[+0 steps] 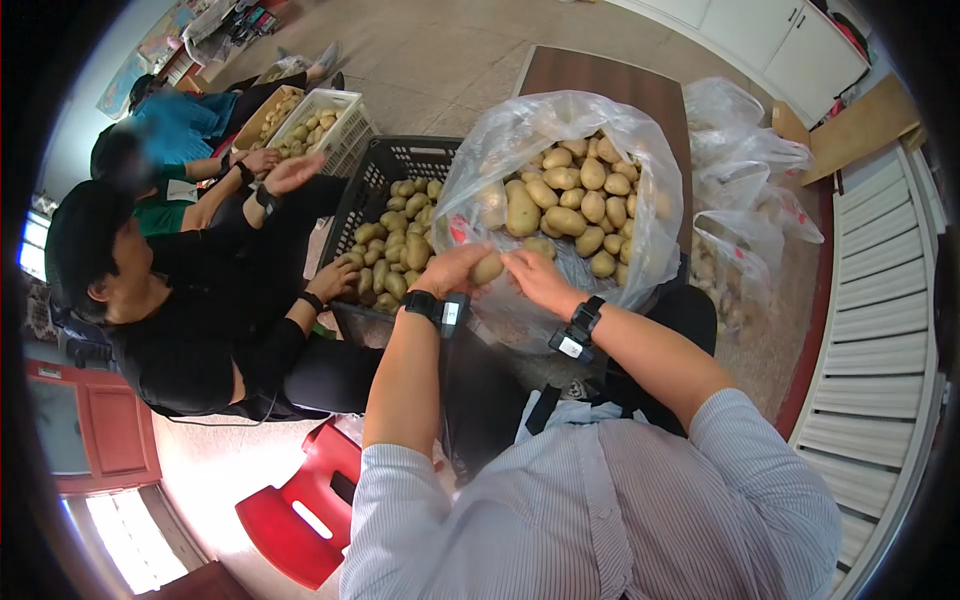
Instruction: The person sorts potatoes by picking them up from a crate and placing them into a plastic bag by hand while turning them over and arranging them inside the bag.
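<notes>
- Floor is seen beyond the bag.
- One potato is held between the curled left hand and half-closed right hand (apparently being inspected).
- For release, fingers must be loosened.

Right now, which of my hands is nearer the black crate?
Left. Your left hand is close beside the black crate; your right hand is farther off, beyond the potato between them, by the clear bag.

Plastic bag directly before the worker, potatoes in it; near crate just left, potatoes too; far crate beyond that; from here I see tabletop behind the bag, other bags on floor right, radiator past those, chair left of worker
</notes>
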